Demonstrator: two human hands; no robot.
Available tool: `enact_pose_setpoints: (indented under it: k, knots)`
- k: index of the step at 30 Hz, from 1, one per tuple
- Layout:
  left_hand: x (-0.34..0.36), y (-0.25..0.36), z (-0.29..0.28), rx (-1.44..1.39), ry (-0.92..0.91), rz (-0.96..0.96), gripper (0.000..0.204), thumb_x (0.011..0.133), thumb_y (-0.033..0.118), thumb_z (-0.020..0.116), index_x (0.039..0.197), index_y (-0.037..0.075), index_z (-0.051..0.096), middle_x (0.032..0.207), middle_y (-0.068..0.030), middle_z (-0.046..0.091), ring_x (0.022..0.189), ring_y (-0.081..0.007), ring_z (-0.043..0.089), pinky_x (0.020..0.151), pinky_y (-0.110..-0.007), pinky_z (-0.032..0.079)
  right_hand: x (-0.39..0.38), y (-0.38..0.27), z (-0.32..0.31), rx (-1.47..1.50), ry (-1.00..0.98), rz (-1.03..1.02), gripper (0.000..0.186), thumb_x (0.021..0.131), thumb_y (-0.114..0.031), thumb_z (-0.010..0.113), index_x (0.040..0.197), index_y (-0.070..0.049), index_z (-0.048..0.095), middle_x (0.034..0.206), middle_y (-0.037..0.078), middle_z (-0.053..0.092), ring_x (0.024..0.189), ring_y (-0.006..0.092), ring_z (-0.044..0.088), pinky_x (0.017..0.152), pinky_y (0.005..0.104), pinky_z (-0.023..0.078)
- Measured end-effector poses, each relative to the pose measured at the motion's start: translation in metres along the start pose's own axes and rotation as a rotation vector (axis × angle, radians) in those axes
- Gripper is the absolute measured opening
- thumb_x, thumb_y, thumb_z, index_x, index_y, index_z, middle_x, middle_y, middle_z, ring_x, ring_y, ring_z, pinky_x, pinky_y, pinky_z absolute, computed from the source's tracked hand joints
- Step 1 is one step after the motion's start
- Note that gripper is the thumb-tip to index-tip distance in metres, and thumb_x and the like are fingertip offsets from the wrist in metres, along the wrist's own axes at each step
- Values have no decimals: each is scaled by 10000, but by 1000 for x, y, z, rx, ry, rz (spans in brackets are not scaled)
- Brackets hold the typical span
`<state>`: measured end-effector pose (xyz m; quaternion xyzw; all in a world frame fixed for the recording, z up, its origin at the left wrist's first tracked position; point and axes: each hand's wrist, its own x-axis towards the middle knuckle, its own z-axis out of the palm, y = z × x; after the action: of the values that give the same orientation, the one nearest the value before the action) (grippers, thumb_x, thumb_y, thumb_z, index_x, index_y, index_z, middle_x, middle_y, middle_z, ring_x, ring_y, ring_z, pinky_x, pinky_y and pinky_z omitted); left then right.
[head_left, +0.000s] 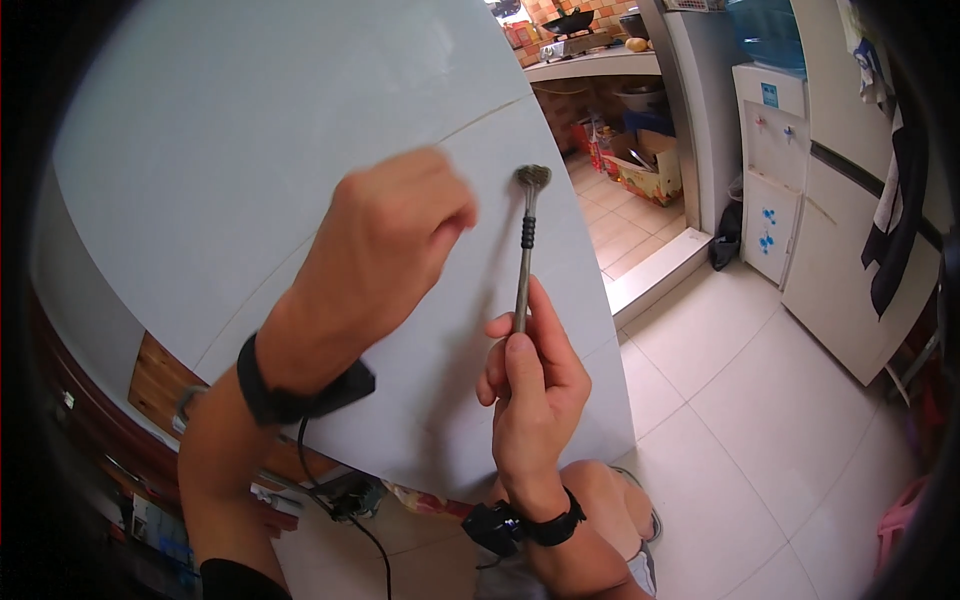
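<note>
My right hand (540,390) grips the lower end of a thin metal rod (523,280) between thumb and fingers. The rod points up and away from me, above the pale tabletop. A black ribbed collar (527,232) circles it near the top, and its far end widens into a rounded, bumpy grey head (533,178). To the left, my left hand (395,225) is raised over the table with its fingers curled in, slightly blurred by motion. The back of that hand hides whatever may be inside it. The left hand and the rod are apart.
The glossy white table (250,120) fills the middle and left. Beyond its right edge lies a tiled floor (740,430), with a water dispenser (770,170) and a doorway to a kitchen counter (600,68). A black cable (350,515) hangs below my left wrist. A pink stool (900,530) stands far right.
</note>
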<state>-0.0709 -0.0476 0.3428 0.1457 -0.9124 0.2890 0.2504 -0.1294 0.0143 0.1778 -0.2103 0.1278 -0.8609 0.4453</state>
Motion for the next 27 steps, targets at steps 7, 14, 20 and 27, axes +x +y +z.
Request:
enact_pose_setpoints:
  k: [7,14,20,27]
  knots:
    - [-85,15,-37,43,26,-127,244,663,-160,697,832,2,630,870,-118,667,741,-289,647,622,-350,534,6,-12,3,-138,-207,5,454,1050,-34,439,1503,1,432,930,88,640,592,58,457,454,236,419]
    - [-109,17,-53,118,39,-172,252,691,-174,718,854,1,640,923,-132,695,761,-275,675,619,-321,557,22,-11,-12,-128,-116,39,470,1037,-41,460,1507,-35,452,823,19,625,579,38,493,509,201,422]
    - [-82,14,-44,93,56,-147,264,671,-183,708,845,0,634,913,-139,689,756,-281,673,619,-325,554,8,4,-3,-517,-165,-200,531,940,73,445,1463,-2,499,730,57,589,628,100,540,603,226,451]
    - [-31,2,-19,22,86,-23,246,668,-174,683,821,5,610,861,-131,668,737,-287,660,619,-339,530,-5,5,4,-657,-89,-394,545,909,89,452,1444,6,517,702,62,574,598,126,539,597,248,459]
